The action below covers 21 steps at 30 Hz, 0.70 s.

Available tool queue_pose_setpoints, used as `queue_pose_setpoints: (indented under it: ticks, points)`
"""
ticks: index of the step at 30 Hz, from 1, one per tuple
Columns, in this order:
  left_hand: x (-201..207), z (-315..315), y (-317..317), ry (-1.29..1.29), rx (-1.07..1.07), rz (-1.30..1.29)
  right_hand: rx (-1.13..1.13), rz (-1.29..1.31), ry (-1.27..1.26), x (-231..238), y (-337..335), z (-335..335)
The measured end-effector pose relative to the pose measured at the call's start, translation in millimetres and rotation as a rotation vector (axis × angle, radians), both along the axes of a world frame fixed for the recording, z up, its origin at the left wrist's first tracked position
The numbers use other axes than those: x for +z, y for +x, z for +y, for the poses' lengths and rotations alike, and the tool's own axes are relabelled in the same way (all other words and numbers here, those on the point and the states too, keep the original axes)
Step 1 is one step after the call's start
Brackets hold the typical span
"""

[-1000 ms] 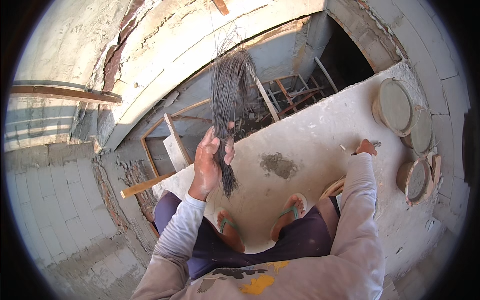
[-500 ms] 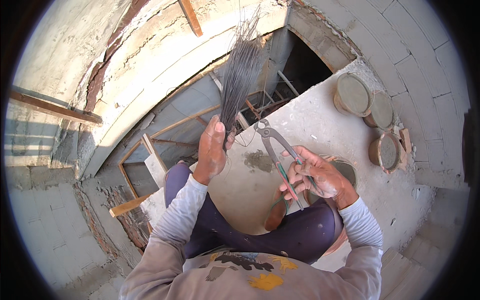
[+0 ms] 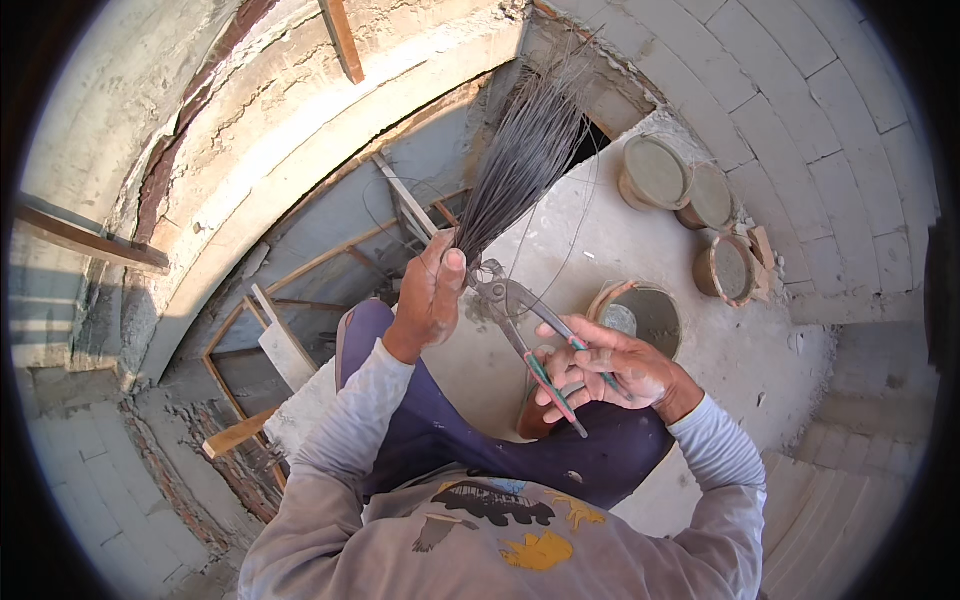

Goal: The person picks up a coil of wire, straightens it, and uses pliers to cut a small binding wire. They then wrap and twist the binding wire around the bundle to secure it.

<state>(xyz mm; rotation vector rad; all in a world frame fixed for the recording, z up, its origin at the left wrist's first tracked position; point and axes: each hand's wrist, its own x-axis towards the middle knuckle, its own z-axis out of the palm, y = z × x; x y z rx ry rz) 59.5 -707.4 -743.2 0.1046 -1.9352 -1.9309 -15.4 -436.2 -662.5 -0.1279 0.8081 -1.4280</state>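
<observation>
Head view: a bundle of wire (image 3: 525, 150) is held above the slab (image 3: 740, 385), in front of the seated person, its lower end in the left hand (image 3: 430, 298). The left thumb and fingers are pressed together around it; the right hand (image 3: 630, 372), palm turned up, curls loosely about the spread handles of the pincers (image 3: 537, 368). Progress, as judged: the wire is gathered, the tool is in hand and its head lies just beside the gripped end; work on the strands appears to be at an early stage, with the bundle full and no detached piece distinguishable. Whether the jaws grip a strand cannot be told. Orientation: the wire's long axis runs from the left hand obliquely away from the person, toward the upper right, where the loose ends fan out; a few stray strands loop rightward over the slab. Its tilt from level is uncertain. The pincers lie across this direction, head to the upper left and handles to the lower right.
</observation>
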Motion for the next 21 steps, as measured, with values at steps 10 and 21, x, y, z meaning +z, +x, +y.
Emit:
queue_pose_setpoints:
  ticks: [10,21]
  points:
    - [8,-4,17,-0.074,0.023,-0.024,0.05,0.083,0.21,7,23,-8]
    - [38,3,8,0.389,-0.084,-0.135,0.138,2.256,0.536,-28,-7,-10]
